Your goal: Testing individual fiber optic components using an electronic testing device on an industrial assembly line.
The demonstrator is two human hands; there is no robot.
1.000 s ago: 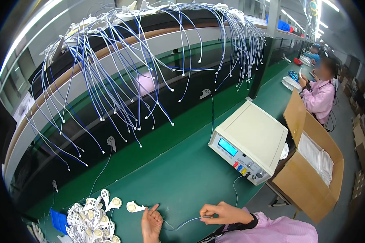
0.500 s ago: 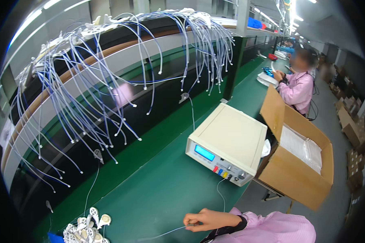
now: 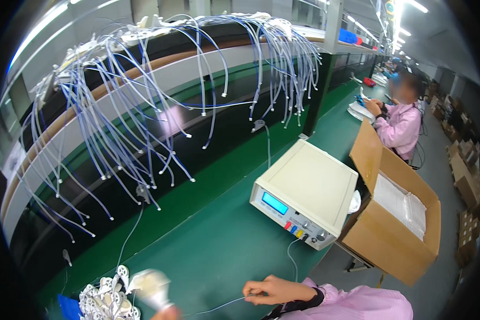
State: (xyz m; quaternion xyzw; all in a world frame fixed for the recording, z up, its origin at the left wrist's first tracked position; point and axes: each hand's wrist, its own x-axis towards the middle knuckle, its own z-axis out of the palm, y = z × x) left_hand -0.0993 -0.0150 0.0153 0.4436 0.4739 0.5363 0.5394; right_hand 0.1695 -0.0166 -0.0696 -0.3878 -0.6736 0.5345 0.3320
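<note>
At the lower edge, my left hand (image 3: 166,313) shows only its fingertips, closed on a white plastic part (image 3: 150,285) that is smeared by motion. My right hand (image 3: 285,291) is at the bottom centre, in a pink sleeve with a dark wristband. Its thumb and fingers pinch a thin pale cable (image 3: 218,307), which runs left toward my left hand; where that end joins is not visible. Beside my left hand lies a pile of white plastic parts (image 3: 104,301). A beige benchtop meter (image 3: 306,178) with a lit blue display stands beyond my right hand, a lead plugged into its front.
Many white and blue cables (image 3: 138,122) with small connectors hang from the shelf over the green bench (image 3: 197,250). An opened cardboard box (image 3: 394,240) with white contents stands right of the meter. Farther along the bench, a person in pink (image 3: 400,122) handles something. A blue object (image 3: 69,308) borders the pile.
My left hand has come into view from below with the white plastic part. My right hand keeps its pinch on the cable. The whole view has shifted slightly.
</note>
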